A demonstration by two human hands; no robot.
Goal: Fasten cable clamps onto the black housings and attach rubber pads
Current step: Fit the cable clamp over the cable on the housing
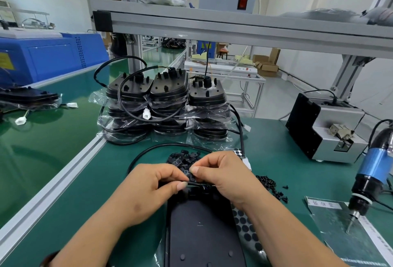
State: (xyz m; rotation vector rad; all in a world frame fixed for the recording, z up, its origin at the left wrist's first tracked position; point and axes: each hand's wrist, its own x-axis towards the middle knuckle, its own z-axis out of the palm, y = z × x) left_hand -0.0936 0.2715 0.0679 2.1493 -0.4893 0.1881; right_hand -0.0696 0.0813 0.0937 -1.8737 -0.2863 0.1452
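A black housing (202, 230) lies flat on the green bench (85, 181) at the near edge. It is long with rounded edges and a matte face, with small raised studs near its close end. Both hands meet over its far end. The left hand (148, 190) pinches a thin black cable (148, 149) between thumb and forefinger. The right hand (225, 177), fingers curled tight, pinches what looks like a small black clamp (190, 175) against that cable. Just beyond the fingers sits a pile of clamps (182, 159). A sheet of round rubber pads (246, 230) lies just right of the housing, partly under the right wrist. Farther back stand bagged housings (168, 96) in stacks. An electric screwdriver (370, 173) hangs at the right.
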